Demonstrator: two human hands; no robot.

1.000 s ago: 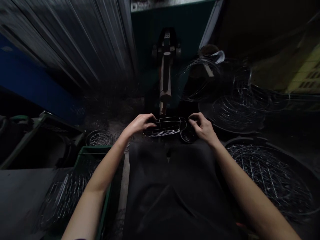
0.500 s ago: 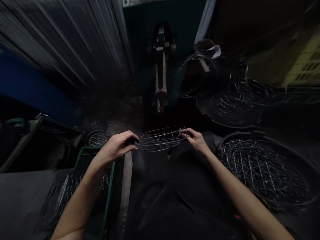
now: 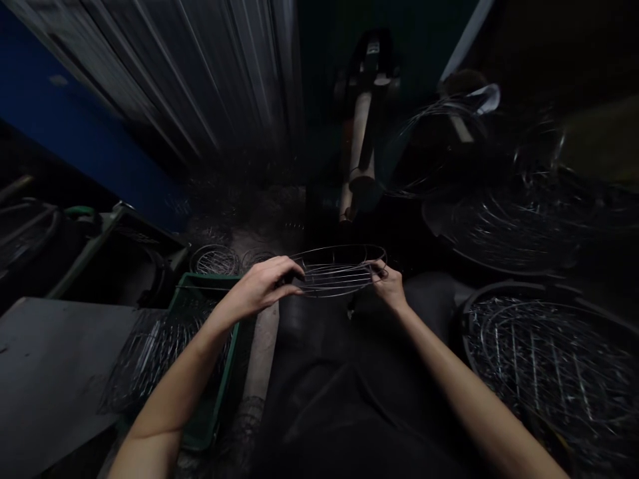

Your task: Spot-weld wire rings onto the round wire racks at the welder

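An oval wire rack (image 3: 339, 271) made of thin bent metal rods is held above my dark-clothed lap (image 3: 349, 399). My left hand (image 3: 262, 287) grips its left end, with the fingers curled over the wires. At the opposite end, my right hand (image 3: 388, 285) pinches the rim between fingers and thumb. The rack is tilted slightly and nothing else is in either hand.
A green plastic crate (image 3: 224, 352) of wire racks stands at my left, beside a grey metal sheet (image 3: 60, 359). Black round tubs (image 3: 479, 319) heaped with wire forms lie at my right. Ahead stands a wooden-handled lever tool (image 3: 360, 143) against corrugated metal.
The wire rack has been lifted and turned more edge-on. My hands have moved from above it to its two ends. The whole view has shifted as my head turned slightly.
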